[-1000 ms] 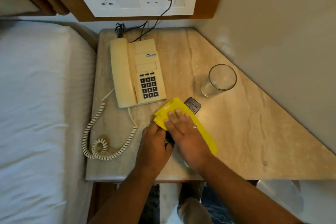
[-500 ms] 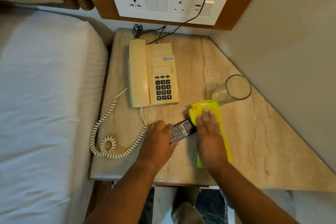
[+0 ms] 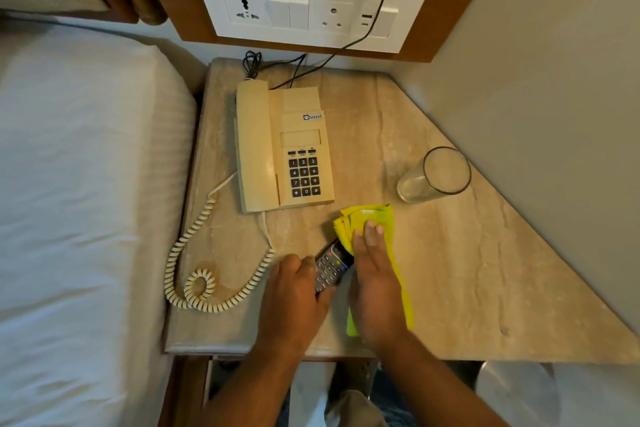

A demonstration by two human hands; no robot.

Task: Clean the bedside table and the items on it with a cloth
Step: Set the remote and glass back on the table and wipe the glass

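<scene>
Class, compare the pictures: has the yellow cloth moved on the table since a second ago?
Yes. The yellow cloth has slid right, away from the telephone and towards the drinking glass, uncovering the remote control.

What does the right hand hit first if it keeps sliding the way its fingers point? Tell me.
Probably nothing soon: the right hand, flat on the cloth, points up the bare table between phone and glass, toward the wall. The glass looks just right of that line.

Both forearms are bare, no sleeves, rings or watch showing; near the bottom edge, perhaps dark patterned trousers [image 3: 391, 406].
</scene>
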